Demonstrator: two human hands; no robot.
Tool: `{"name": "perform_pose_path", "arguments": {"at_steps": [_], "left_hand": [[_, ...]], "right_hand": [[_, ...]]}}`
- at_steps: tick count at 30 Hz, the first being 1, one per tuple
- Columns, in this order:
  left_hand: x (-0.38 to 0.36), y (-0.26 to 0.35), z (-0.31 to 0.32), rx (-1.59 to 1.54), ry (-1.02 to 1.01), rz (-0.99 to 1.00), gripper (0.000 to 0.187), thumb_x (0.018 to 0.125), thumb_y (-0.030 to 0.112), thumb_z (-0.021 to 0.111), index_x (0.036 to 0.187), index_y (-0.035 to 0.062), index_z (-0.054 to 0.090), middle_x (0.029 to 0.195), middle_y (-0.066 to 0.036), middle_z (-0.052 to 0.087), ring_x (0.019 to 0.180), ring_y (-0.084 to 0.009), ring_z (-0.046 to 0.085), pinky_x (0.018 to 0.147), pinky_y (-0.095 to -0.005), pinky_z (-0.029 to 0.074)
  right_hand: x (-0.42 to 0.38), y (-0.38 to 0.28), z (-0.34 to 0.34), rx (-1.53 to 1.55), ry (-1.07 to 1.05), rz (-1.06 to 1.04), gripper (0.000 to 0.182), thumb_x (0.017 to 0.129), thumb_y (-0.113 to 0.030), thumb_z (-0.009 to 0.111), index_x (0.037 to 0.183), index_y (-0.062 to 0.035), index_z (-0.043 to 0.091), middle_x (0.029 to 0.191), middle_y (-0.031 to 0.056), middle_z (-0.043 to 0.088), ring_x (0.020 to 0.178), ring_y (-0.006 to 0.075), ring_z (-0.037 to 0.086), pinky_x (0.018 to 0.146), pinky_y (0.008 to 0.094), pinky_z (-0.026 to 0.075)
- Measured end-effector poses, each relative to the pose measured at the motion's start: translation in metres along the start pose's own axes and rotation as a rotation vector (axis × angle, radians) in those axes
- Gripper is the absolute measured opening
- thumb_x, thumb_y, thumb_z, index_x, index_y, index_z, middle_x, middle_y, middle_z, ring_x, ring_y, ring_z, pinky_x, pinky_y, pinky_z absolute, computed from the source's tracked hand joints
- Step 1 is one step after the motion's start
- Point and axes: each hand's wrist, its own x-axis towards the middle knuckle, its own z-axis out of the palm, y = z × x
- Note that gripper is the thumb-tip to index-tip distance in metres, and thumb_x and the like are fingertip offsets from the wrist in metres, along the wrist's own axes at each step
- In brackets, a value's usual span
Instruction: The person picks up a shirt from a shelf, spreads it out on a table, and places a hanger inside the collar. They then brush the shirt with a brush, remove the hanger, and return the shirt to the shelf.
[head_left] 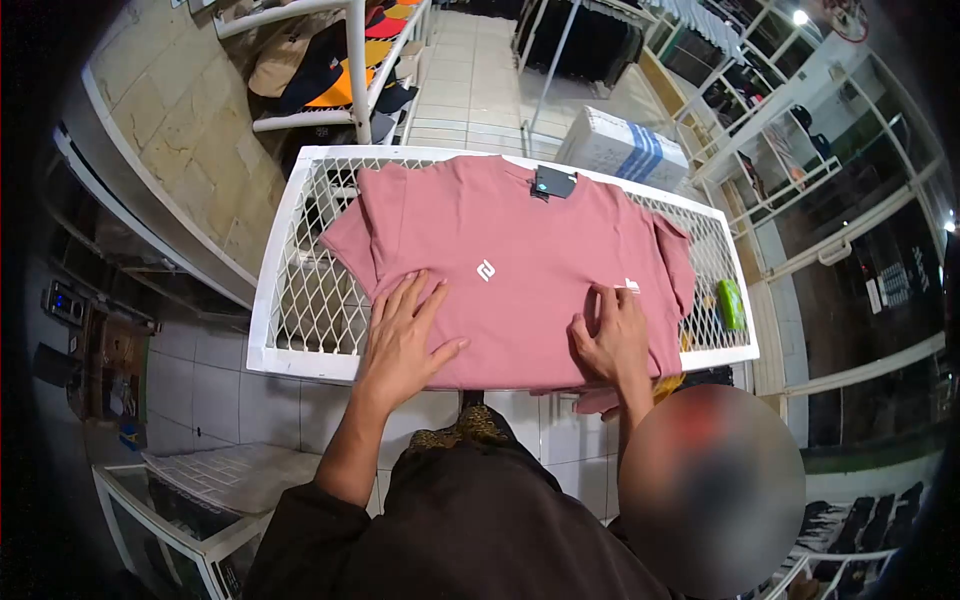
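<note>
A pink T-shirt lies spread on a white metal mesh table, its collar at the far side and its lower part at the near edge. Small white prints mark its front, and a dark tag rests at the collar. My left hand lies on the shirt's left side, fingers spread, holding nothing. On the right side, my right hand touches the cloth beside a white print, fingers bent and pointing down; whether it pinches any fabric cannot be made out.
A green packet lies at the table's right end. Behind the table are a wrapped white and blue bundle and a rack of caps. A glass case stands at lower left. A blurred round patch covers the lower right.
</note>
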Motion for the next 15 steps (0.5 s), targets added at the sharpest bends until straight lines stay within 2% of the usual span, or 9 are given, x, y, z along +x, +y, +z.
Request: {"name": "perform_pose_path", "arguments": {"at_steps": [1,2,4,5,9,12,14,15], "left_hand": [[0.002,0.001,-0.004,0.011,0.002,-0.012,0.077,0.085,0.044,0.076,0.147,0.0041,0.051,0.154,-0.023,0.043,0.145,-0.0388,0.037,0.12,-0.0512,0.026],[0.003,0.004,-0.007,0.001,-0.017,-0.029,0.08,0.083,0.044,0.078,0.147,0.0048,0.051,0.153,-0.022,0.045,0.144,-0.0383,0.038,0.119,-0.0508,0.027],[0.009,0.006,-0.011,0.012,-0.03,-0.036,0.083,0.081,0.044,0.08,0.148,0.0055,0.051,0.151,-0.021,0.046,0.143,-0.0377,0.039,0.119,-0.0503,0.027],[0.009,0.005,-0.012,-0.019,-0.039,-0.052,0.084,0.079,0.045,0.082,0.147,0.0059,0.052,0.149,-0.02,0.047,0.141,-0.0373,0.04,0.119,-0.0502,0.027],[0.011,0.005,-0.014,-0.034,-0.022,-0.051,0.08,0.075,0.045,0.085,0.139,0.0054,0.059,0.144,-0.018,0.051,0.137,-0.0361,0.043,0.116,-0.0507,0.03],[0.013,0.009,-0.014,-0.051,-0.018,-0.094,0.076,0.072,0.045,0.088,0.132,0.0048,0.064,0.143,-0.016,0.052,0.136,-0.0351,0.045,0.115,-0.0512,0.031],[0.014,0.01,-0.014,-0.051,-0.012,-0.108,0.077,0.071,0.048,0.087,0.132,0.0058,0.065,0.142,-0.014,0.053,0.134,-0.033,0.046,0.112,-0.0487,0.033],[0.015,0.011,-0.014,-0.049,-0.012,-0.117,0.077,0.071,0.048,0.087,0.132,0.0058,0.065,0.142,-0.014,0.053,0.134,-0.033,0.046,0.112,-0.0487,0.033]], "right_hand": [[0.011,-0.007,-0.015,-0.01,-0.074,-0.014,0.036,0.083,-0.03,0.07,0.108,-0.0035,0.067,0.112,0.0203,0.064,0.098,0.0399,0.063,0.085,0.0491,0.051],[0.024,-0.004,-0.015,0.004,-0.074,-0.021,0.036,0.083,-0.03,0.07,0.108,-0.0035,0.067,0.112,0.0203,0.064,0.098,0.0399,0.063,0.085,0.0491,0.051],[0.059,0.004,-0.014,0.308,-0.176,-0.054,0.027,0.085,-0.026,0.07,0.102,-0.0047,0.069,0.098,0.0183,0.068,0.089,0.0372,0.066,0.078,0.0471,0.053],[0.078,0.0,-0.007,0.326,-0.084,-0.089,0.022,0.088,-0.025,0.07,0.096,-0.0054,0.07,0.088,0.016,0.07,0.083,0.0351,0.068,0.074,0.0469,0.054],[0.157,0.002,0.038,0.377,-0.074,-0.11,0.024,0.088,-0.029,0.072,0.096,-0.0056,0.071,0.091,0.0157,0.07,0.085,0.0358,0.068,0.075,0.0473,0.054],[0.19,-0.001,0.058,0.277,-0.088,-0.143,0.024,0.088,-0.029,0.072,0.095,-0.0064,0.072,0.092,0.0153,0.071,0.086,0.0365,0.068,0.076,0.0467,0.054],[0.2,-0.003,0.059,0.211,-0.27,-0.057,0.025,0.087,-0.028,0.073,0.095,-0.0046,0.071,0.093,0.0165,0.071,0.09,0.0372,0.068,0.077,0.0474,0.054],[0.203,0.0,0.065,0.215,-0.276,-0.063,0.025,0.087,-0.028,0.073,0.095,-0.0046,0.071,0.093,0.0165,0.071,0.09,0.0372,0.068,0.077,0.0474,0.054]]}}
